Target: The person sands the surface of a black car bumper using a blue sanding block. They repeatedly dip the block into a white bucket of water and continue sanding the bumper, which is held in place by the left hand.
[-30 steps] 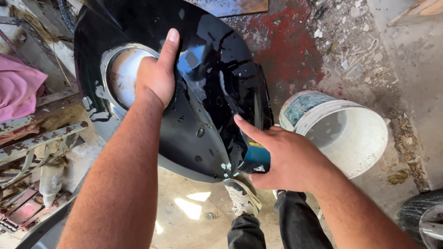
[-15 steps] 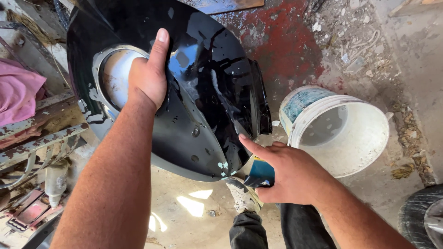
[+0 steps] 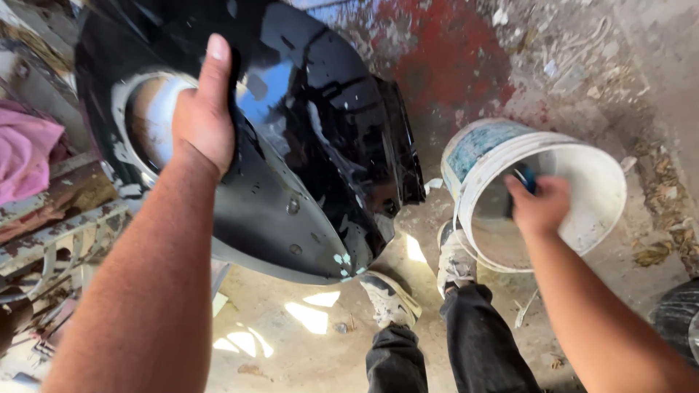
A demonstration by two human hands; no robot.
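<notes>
Dusty concrete floor (image 3: 328, 320) below: right hand (image 3: 540, 207), closed on blue sponge (image 3: 526, 177), now moved off black panel (image 3: 313, 145) into white bucket (image 3: 582, 175); left hand (image 3: 204, 120) still grips panel.

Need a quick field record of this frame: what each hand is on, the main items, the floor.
left hand: left hand grips the rim of the round opening in a glossy black panel, holding it up off the floor
right hand: right hand reaches into the white bucket, closed on a small blue item; what kind, cannot tell
panel surface: wet-looking, with pale flecks
floor: dusty concrete floor, red stain near the top
other: pink cloth at left; person's shoes below
</notes>
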